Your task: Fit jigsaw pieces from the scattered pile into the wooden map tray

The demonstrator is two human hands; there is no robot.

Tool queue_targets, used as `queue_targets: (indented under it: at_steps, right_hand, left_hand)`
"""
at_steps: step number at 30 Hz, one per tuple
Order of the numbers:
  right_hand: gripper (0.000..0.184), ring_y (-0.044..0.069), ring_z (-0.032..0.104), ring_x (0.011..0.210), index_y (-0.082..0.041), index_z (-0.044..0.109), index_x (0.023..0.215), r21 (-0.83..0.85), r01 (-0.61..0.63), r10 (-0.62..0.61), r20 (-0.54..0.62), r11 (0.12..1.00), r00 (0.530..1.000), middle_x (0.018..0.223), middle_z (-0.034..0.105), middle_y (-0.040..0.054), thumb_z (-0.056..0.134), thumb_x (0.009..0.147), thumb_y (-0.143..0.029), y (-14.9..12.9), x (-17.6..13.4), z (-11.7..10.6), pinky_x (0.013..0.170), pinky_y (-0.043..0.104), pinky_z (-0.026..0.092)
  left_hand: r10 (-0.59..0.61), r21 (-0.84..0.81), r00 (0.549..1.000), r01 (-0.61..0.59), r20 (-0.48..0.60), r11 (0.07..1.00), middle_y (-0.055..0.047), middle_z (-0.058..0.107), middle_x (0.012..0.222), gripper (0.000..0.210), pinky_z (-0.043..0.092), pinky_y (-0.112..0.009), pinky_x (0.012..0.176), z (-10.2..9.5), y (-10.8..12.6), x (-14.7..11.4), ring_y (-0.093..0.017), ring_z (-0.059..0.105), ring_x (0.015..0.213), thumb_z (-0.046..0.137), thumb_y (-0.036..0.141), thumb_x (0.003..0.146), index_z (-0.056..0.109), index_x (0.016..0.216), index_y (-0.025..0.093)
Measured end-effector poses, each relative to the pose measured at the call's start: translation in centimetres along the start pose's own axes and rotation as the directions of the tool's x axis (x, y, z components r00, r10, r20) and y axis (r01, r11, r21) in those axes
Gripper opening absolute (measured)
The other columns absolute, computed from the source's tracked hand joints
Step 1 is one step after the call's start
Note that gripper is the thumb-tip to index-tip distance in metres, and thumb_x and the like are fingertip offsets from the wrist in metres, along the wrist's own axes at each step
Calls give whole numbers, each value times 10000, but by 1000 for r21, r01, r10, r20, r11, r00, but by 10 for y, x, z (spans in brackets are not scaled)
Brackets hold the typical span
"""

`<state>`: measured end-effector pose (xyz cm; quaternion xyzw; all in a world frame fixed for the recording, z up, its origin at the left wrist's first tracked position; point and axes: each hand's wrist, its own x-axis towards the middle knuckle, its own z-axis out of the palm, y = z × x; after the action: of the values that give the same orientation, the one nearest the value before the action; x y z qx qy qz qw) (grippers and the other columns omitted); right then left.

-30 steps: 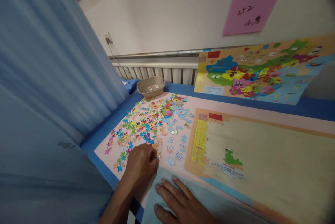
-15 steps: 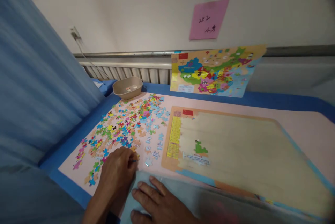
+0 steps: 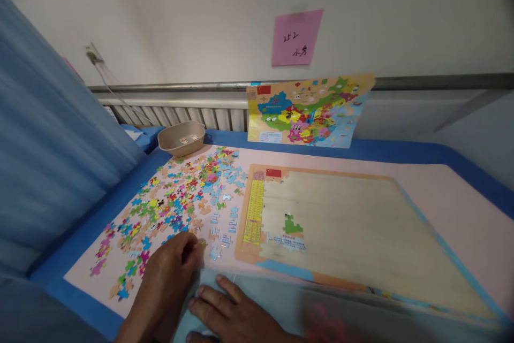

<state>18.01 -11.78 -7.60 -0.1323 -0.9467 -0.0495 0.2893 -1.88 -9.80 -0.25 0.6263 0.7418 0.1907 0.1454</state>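
My left hand [image 3: 172, 264] is closed, its fingertips pinched at the near edge of the loose puzzle pieces [image 3: 176, 198]. A small yellowish puzzle piece [image 3: 202, 245] shows at those fingertips, mostly hidden by them. My right hand [image 3: 235, 308] lies flat with fingers spread on a pale blue cloth [image 3: 277, 292], holding nothing. To the right is the puzzle board [image 3: 349, 225], with a border, a red flag corner and a yellow text strip fitted along its left side. A green cluster of joined pieces [image 3: 292, 224] and a text block sit inside it.
A beige basket [image 3: 182, 139] with a few pieces stands at the back left. A printed map picture [image 3: 305, 113] leans against the wall rail. Pink paper [image 3: 437, 182] covers the blue surface [image 3: 417, 151]. A blue curtain [image 3: 60, 118] hangs at left; a pink note [image 3: 296, 38] is on the wall.
The whole view has shifted, so most things appear farther left. My left hand stays pinched near the loose pieces, its fingers turned slightly. My right hand remains flat on the cloth.
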Motion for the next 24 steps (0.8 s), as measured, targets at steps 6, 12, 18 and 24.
queue_targets:
  at_steps: [6,12,18,24]
  right_hand:
    - [430,139,636,1300,-177,662,1309,84,-71,68,36,994,997,1265,782,-16,459,1143,-518,1,8,-2,1164,339,497]
    - [440,135,645,1310,-176,633,1363,127,-94,81,106,987,991,1298,773,-27,489,1136,-524,1,9,-3,1189,323,469]
    - [452,128,654,1281,-151,611,1393,128,-96,89,53,987,995,1327,767,-13,481,1141,-503,1,7,2,1166,329,494]
    - [319,137,559,1413,-205,645,1324,99,-52,41,110,994,993,1474,679,-4,525,1135,-432,5,3,3,1174,334,485]
  left_hand:
    - [-41,-357,998,19,-55,934,-10,826,930,273,577,-295,734,3,6,3,-224,756,836,682,413,811,807,1008,270]
    - [-113,-559,993,106,22,822,-23,809,860,284,573,-287,672,14,20,1,-211,733,747,687,423,789,804,950,221]
    - [-136,-620,988,150,69,770,-37,794,886,290,561,-292,697,22,23,-2,-217,725,804,729,442,803,780,959,203]
    - [-137,-622,989,143,58,770,-40,794,880,342,575,-310,712,22,32,1,-223,729,798,735,458,797,792,1011,198]
